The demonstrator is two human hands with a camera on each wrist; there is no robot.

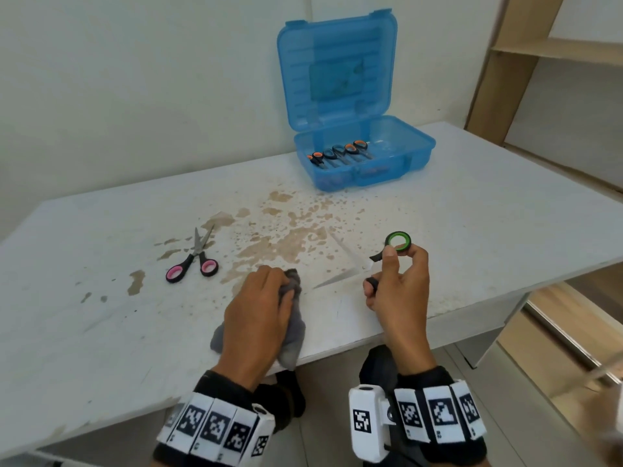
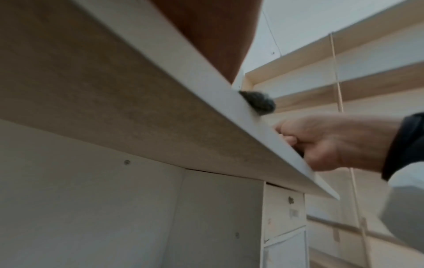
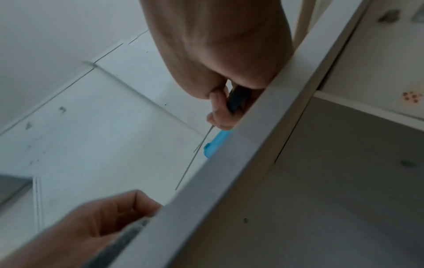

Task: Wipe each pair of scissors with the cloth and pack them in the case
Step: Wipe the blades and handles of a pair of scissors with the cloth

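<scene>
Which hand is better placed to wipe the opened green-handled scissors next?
Left. The left hand already grips the grey cloth just beside the blades, while the right hand is occupied holding the green-handled scissors open by their handles.

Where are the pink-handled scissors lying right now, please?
In the head view, the pink-handled scissors lie closed on the table, left of the left hand, untouched.

You are facing a white desk [image 1: 472, 210] pushed into a corner of plain pale walls [image 1: 135, 79], its top blotched with brown stains [image 1: 286, 237] across the middle of the frame. At the upper right stands a light wooden shelf unit [image 1: 526, 52]. Grey floor tiles [image 1: 337, 416] show under the desk's near edge, bottom centre. The light is soft and even.
</scene>
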